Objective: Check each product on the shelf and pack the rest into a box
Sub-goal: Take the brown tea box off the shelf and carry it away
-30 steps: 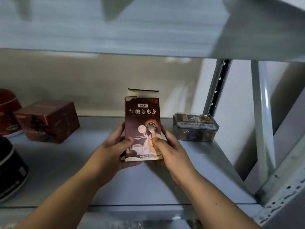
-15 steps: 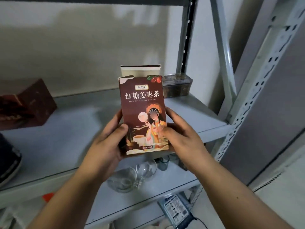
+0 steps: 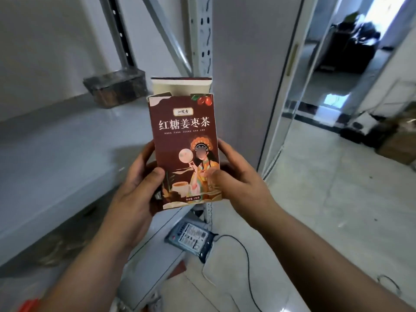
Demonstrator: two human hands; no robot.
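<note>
Two hands on one item: left hand [image 3: 139,190] and right hand [image 3: 236,179] each grip a lower side of the ginger jujube tea box [image 3: 184,140], thumbs on the printed front, fingers behind. Box is upright at centre frame, held in the air in front of the shelf's right end, top flap open and standing up.

Grey metal shelf board [image 3: 56,154] runs 9 to 7 o'clock. Clear lidded container [image 3: 117,88] sits at its back, 11 o'clock, with dark, blurred contents. Perforated shelf upright [image 3: 203,41] at 12 o'clock, partly behind the box. Lower shelf board [image 3: 157,255] at 6 o'clock. Pale tiled floor [image 3: 326,199] from 3 to 5 o'clock. A labelled dark pouch [image 3: 191,239] lies at 6 o'clock below the box, with a black cable [image 3: 245,255] trailing toward 5. Doorway [image 3: 337,64] at 1–2 o'clock, the dark shapes beyond too smeared to name.

Cardboard boxes [image 3: 398,145] at 3 o'clock are cut by the frame edge. Orange object [image 3: 29,305] at the 7 o'clock corner is mostly cut off. The blur under the shelf at 8 o'clock is unreadable. Both forearms run out of the bottom edge.

Versus half a second ago, the view has swung right. The dark red carton on the shelf's left is out of frame, and the floor and doorway have come in. Grip and flap are unchanged.
</note>
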